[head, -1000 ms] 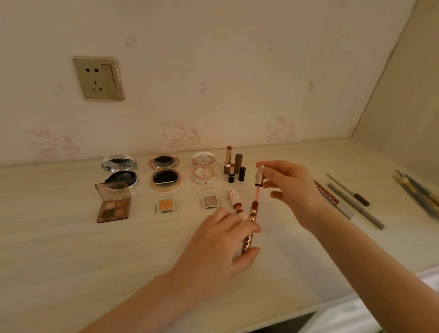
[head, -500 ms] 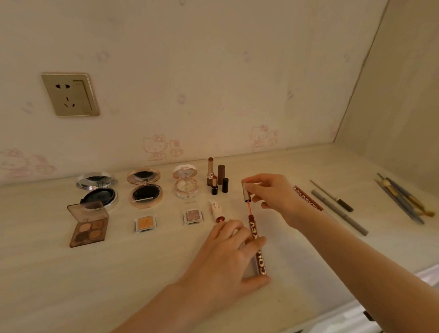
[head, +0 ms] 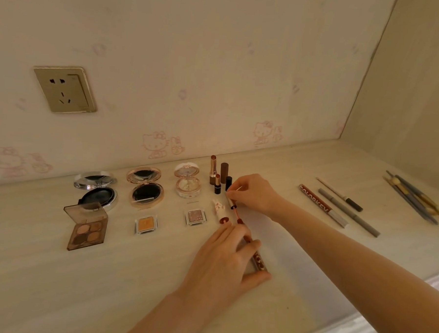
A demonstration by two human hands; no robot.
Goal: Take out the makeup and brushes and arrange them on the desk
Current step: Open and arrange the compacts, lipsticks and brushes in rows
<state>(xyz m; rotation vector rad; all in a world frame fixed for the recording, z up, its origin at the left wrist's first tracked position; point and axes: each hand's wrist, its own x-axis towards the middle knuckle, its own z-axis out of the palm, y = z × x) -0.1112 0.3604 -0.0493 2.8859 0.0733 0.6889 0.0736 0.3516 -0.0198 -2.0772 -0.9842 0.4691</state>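
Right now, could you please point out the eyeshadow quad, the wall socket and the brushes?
eyeshadow quad (head: pixel 87 233): head view, on its pans.
wall socket (head: pixel 64 89): head view, faceplate middle.
brushes (head: pixel 412 197): head view, on the handles.

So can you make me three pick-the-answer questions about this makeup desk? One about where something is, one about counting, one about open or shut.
1. Where are the brushes?
A. far right of the desk
B. beside the socket
C. under the left hand

2. How many round compacts lie on the desk?
A. one
B. three
C. six

3. The lip gloss tube under the left hand is:
A. capped
B. open, its wand pulled out
C. snapped in two

Answers:
1 A, they lie by the right wall.
2 B, silver, gold and white sit in a row.
3 B, the right hand holds the wand clear of the tube.
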